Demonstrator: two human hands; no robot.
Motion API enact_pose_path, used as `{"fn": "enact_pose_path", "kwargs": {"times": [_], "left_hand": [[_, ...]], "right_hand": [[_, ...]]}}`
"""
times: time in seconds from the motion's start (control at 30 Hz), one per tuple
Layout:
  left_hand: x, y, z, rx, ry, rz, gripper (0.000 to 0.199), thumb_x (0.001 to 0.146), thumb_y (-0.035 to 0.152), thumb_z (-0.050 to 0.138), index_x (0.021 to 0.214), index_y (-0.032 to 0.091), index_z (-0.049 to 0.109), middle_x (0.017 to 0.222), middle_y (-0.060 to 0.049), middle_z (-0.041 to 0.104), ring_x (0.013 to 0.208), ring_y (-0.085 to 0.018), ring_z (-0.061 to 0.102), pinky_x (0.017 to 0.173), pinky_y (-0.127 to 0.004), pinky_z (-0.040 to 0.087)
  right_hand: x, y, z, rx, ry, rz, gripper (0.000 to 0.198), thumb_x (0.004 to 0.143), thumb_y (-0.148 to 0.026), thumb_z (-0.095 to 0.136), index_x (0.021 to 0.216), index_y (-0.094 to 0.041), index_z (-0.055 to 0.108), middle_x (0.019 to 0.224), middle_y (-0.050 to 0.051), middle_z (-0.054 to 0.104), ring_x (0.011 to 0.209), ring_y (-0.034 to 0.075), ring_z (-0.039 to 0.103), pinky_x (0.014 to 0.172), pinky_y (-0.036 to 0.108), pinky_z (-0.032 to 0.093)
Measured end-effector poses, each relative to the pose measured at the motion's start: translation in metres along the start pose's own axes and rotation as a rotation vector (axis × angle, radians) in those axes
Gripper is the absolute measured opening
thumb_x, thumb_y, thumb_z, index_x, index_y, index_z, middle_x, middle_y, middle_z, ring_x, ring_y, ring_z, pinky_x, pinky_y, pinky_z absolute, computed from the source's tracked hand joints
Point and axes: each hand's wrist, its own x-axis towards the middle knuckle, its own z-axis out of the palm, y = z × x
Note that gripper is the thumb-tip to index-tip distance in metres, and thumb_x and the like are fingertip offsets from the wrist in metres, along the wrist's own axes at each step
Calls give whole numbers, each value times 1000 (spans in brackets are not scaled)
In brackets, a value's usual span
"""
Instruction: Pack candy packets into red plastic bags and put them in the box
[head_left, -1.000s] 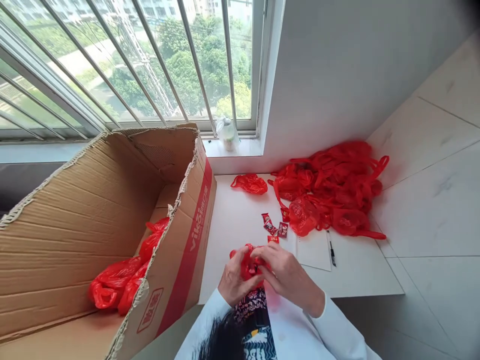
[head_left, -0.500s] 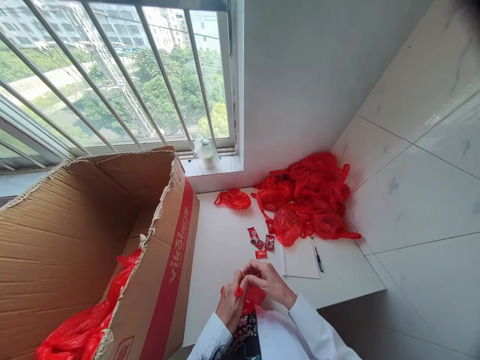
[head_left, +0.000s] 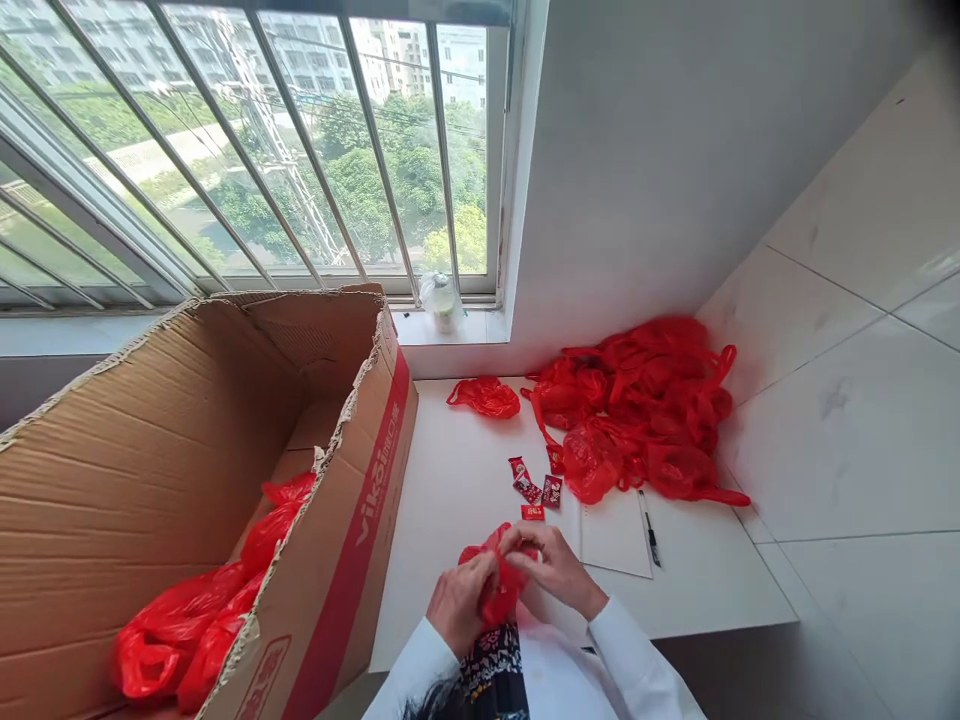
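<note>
A big cardboard box (head_left: 225, 480) stands open at the left edge of the desk (head_left: 450, 470), with filled red bags (head_left: 202, 620) lying inside, within easy reach. Near the front edge, the left hand (head_left: 459, 603) and right hand (head_left: 551, 570) meet around a small red bag (head_left: 499, 585), fingers pinched on its plastic from both sides. Loose candies (head_left: 534, 485) lie just beyond. To the right sit paper (head_left: 615, 535), a pen (head_left: 651, 538), and a heap of red bags (head_left: 645, 410).
</note>
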Motion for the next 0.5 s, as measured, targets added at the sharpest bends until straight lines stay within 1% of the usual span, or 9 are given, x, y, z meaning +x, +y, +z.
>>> {"fn": "enact_pose_path", "kwargs": {"times": [0.03,0.07,0.13,0.2,0.27,0.33,0.43,0.5], "left_hand": [[-1,1,3,154,29,70,10,73,12,50,67,19,46,63,1,55,53,-12,48,50,-23,28],[-1,2,6,275,61,126,10,75,11,47,69,19,47,65,0,57,55,-13,52,50,-23,30],[-2,1,11,439,130,182,13,80,10,44,72,19,50,69,-3,60,59,-15,57,50,-24,33],[-3,-4,14,505,197,198,16,83,9,41,75,18,51,75,-4,61,64,-15,60,52,-23,37],[-6,-9,15,495,250,217,19,86,8,38,78,18,52,83,-6,61,73,-15,62,57,-21,42],[-10,-13,13,459,289,236,20,88,9,37,80,17,53,88,-6,60,81,-15,61,60,-21,45],[-14,-19,11,426,328,246,17,89,12,39,83,17,54,90,-6,57,81,-16,58,59,-21,45],[-15,-24,11,427,349,251,16,89,16,42,80,17,55,87,-6,56,80,-16,55,63,-24,45]], "right_hand": [[8,5,3,72,-9,-1,20,81,-20,47,87,-17,66,85,3,66,81,14,59,76,26,45],[17,10,7,132,-70,-5,24,82,-20,44,91,-17,66,88,4,66,84,15,60,78,26,45],[31,18,13,183,-250,-22,27,81,-21,44,96,-17,67,91,4,67,88,15,60,82,28,45],[39,25,16,208,-390,-23,29,79,-21,48,101,-17,67,94,4,67,91,16,60,85,29,45],[42,30,16,226,-448,11,32,78,-21,50,105,-16,66,93,3,67,87,15,60,82,28,46],[41,34,15,157,-409,39,29,76,-20,52,100,-16,68,87,3,68,78,14,59,74,26,46],[35,38,16,-30,-229,10,19,77,-22,56,85,-18,72,79,3,67,72,14,58,67,24,43],[31,44,17,-76,-153,-9,17,79,-24,56,82,-19,73,79,4,68,72,15,59,67,24,43]]}}
